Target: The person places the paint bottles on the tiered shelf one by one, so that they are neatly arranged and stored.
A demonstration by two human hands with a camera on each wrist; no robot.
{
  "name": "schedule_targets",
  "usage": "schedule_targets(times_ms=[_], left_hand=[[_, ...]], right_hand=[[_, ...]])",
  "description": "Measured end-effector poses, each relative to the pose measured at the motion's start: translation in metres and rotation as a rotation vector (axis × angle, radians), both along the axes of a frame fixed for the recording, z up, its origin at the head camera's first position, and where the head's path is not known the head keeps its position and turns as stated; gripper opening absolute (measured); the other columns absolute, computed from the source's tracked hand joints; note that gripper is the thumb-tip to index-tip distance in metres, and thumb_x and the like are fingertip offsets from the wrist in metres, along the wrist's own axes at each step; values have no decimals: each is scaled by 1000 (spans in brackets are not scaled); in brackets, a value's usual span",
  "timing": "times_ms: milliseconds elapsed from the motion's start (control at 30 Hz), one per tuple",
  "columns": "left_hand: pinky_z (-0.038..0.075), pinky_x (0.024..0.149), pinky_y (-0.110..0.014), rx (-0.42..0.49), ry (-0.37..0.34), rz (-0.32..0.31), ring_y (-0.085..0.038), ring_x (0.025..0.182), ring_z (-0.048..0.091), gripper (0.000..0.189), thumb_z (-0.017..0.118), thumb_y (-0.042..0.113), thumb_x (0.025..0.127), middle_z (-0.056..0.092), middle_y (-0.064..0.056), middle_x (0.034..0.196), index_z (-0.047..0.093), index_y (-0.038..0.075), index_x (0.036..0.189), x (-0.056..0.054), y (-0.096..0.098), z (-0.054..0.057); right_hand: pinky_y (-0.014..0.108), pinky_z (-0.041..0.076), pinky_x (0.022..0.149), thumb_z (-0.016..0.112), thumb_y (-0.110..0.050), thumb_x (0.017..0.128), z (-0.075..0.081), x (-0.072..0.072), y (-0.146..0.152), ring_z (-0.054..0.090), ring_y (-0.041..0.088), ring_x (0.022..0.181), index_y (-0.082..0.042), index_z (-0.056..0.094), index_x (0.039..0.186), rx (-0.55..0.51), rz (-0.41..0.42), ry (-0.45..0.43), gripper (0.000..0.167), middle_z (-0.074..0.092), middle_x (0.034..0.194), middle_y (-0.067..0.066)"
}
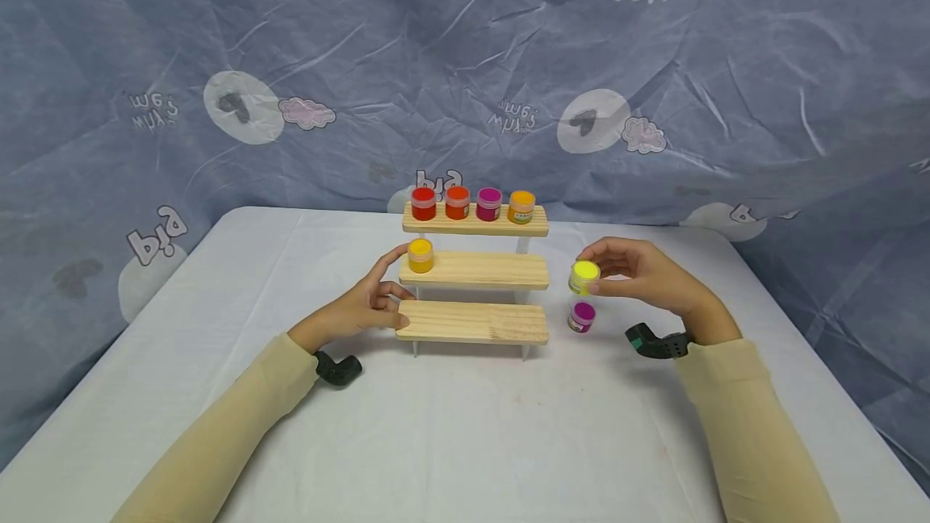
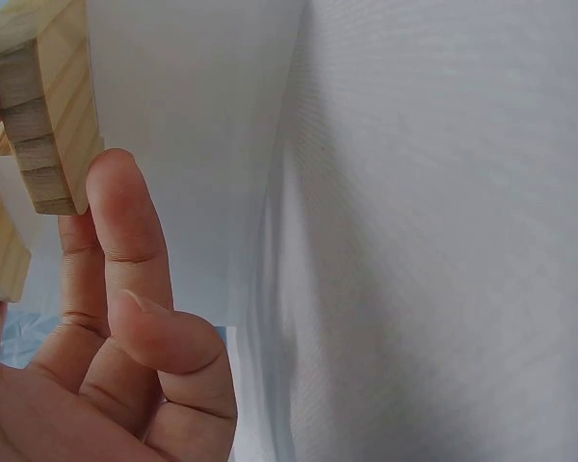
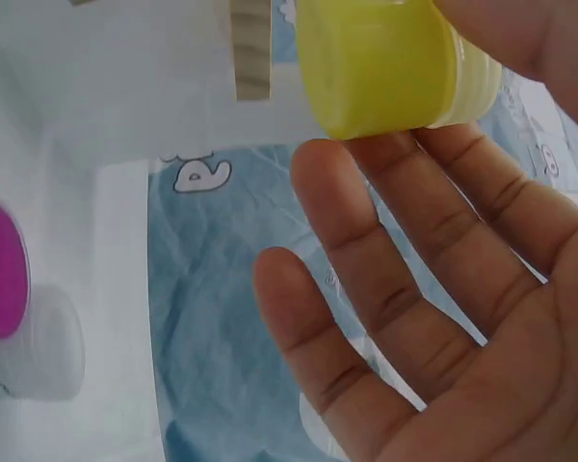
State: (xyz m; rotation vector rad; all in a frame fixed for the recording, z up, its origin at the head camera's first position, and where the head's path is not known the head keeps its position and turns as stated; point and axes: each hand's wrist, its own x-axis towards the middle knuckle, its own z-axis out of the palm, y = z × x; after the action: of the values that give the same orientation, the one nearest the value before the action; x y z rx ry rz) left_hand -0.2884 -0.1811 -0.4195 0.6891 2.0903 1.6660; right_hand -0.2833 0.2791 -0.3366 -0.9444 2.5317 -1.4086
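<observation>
A three-tier wooden display shelf [image 1: 465, 323] with pale boards stands mid-table. At its left end my left hand [image 1: 363, 305] grips the boards, thumb on the lowest one; in the left wrist view, fingers [image 2: 125, 217] lie against the underside of a board [image 2: 72, 106]. To the right of the shelf, my right hand [image 1: 647, 273] pinches a small yellow jar [image 1: 584, 276] between thumb and fingers, above the table. Just below that jar, a magenta-lidded jar [image 1: 582, 316] rests on the tabletop. One orange-yellow jar [image 1: 421, 255] sits at the left end of the middle board.
Along the top board stand a red jar [image 1: 424, 204], an orange-red jar [image 1: 457, 202], a magenta jar [image 1: 489, 204] and an orange jar [image 1: 521, 207]. A white cloth [image 1: 465, 442] covers the table. Behind it hangs a blue-grey printed curtain [image 1: 450, 63].
</observation>
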Motion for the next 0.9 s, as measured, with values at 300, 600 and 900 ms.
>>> schedule_targets(times_ms=[300,600,900], left_hand=[[52,78,-27,10,-9,-1,-16,80,62,119,77,-3,91,64,-22,126,-2,27,175,0,1,0],[51,77,-27,11,-9,4,-15,78,60,118,77,-3,91,64,-22,126,-2,27,175,0,1,1],[52,78,-28,18,-10,-4,-15,79,62,118,76,-3,92,64,-23,127,-3,26,175,0,0,1]], right_hand=[[23,56,93,79,9,91,-3,1,-19,72,15,98,8,70,124,-28,14,55,33,74,110,2],[22,56,93,81,6,91,-9,0,-38,70,14,97,7,72,123,-33,-24,101,33,74,111,3],[23,55,95,81,6,92,-11,-1,-57,69,14,99,6,73,124,-56,-31,135,33,74,113,14]])
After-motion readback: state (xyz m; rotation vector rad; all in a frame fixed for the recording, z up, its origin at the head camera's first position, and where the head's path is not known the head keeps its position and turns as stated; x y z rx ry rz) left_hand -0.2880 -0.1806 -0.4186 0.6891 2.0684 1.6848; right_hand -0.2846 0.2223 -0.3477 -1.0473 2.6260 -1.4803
